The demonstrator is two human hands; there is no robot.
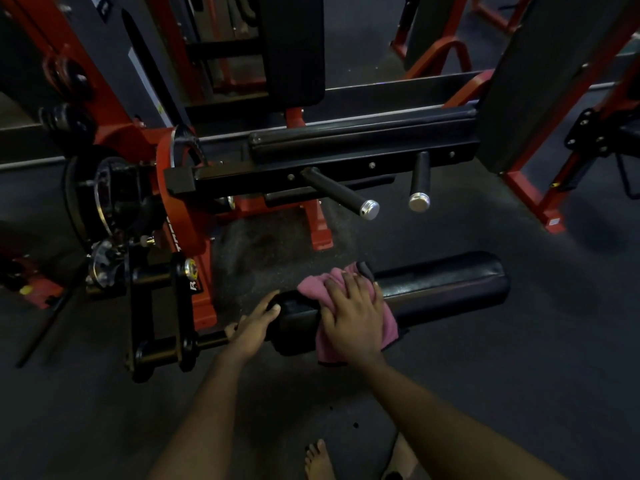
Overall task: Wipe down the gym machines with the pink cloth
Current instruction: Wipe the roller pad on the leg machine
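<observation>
Fingers (349, 282) of the right hand (353, 317) lie spread and nearly flat, pressing the pink cloth (329, 351) onto the black roller pad (443, 285), and the cloth drapes over its curve beneath them. Just left of those fingers, the left hand (252, 323) curls round the pad's end, steadying it. Mid-wipe, I'd say: the long stretch right of the fingers looks undone, so the next move calls for a firm sweep that way. Beyond the fingers stands the red machine frame (180, 209), then the upper pad (346, 140), then two chrome-capped pegs (343, 195) jutting toward them, likely knuckle-catchers. Nearer than the fingers, a bare foot (318, 459).
</observation>
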